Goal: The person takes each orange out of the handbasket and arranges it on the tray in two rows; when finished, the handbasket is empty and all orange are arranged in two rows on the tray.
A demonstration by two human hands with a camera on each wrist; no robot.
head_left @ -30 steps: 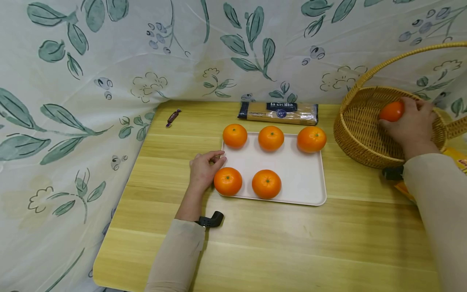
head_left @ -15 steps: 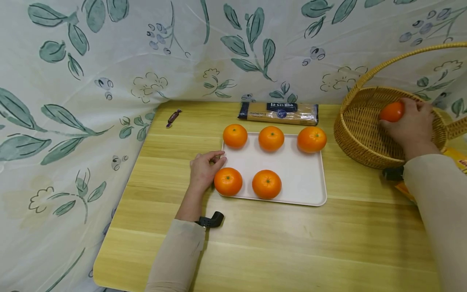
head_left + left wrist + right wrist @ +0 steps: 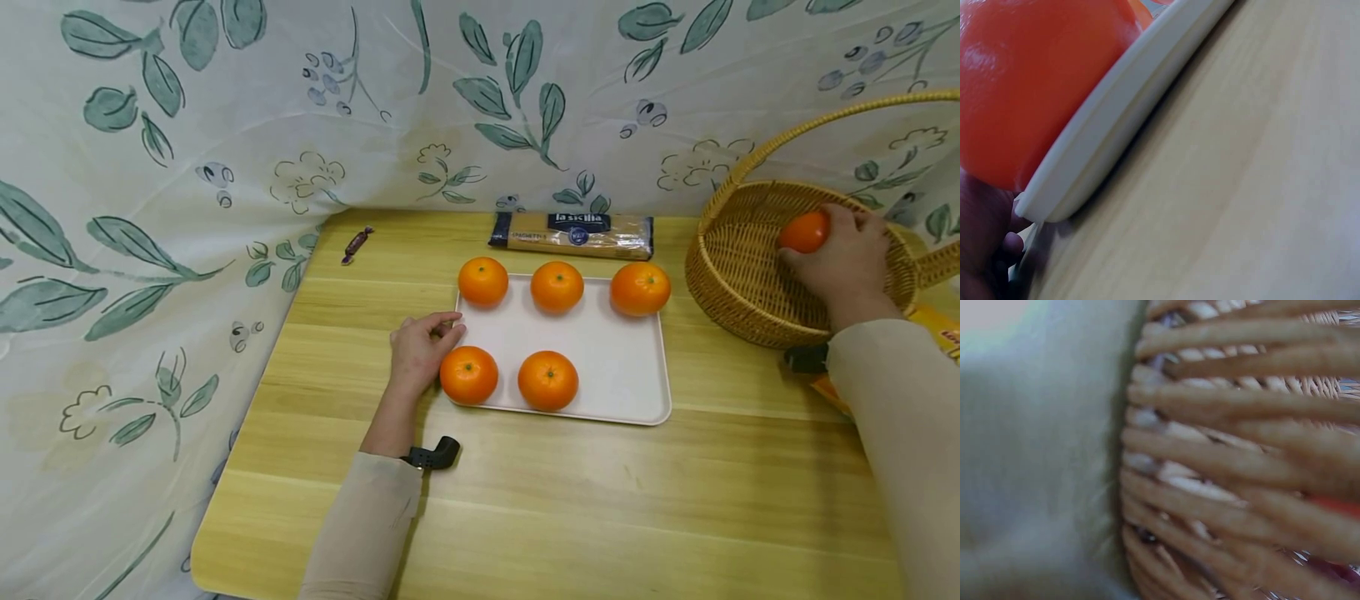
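Note:
In the head view, my right hand [image 3: 851,258] reaches inside the wicker basket [image 3: 720,283] and holds a smooth red-orange tomato [image 3: 805,232] with fingers and thumb. The right wrist view is filled by the basket weave [image 3: 1222,400] and a pale sleeve; that hand is hidden there. My left hand [image 3: 422,346] pinches the left rim of a white rectangular tray [image 3: 615,358]. Up close, the left wrist view shows the tray's side wall [image 3: 1104,119] and part of the left hand [image 3: 985,231]. Several oranges sit on the tray, including a front-left orange [image 3: 468,375] beside the left hand.
Behind the tray lies a pack of spaghetti [image 3: 573,235]. A wrapped candy [image 3: 357,246] is at the table's back left. Yellow packaging [image 3: 933,327] is partly hidden by the right sleeve. The basket's tall handle [image 3: 795,129] arches over it, and a patterned cloth [image 3: 375,100] hangs behind.
Almost nothing differs. Both hands stay in place, the right with the tomato inside the basket and the left at the tray rim; the head view has shifted very slightly.

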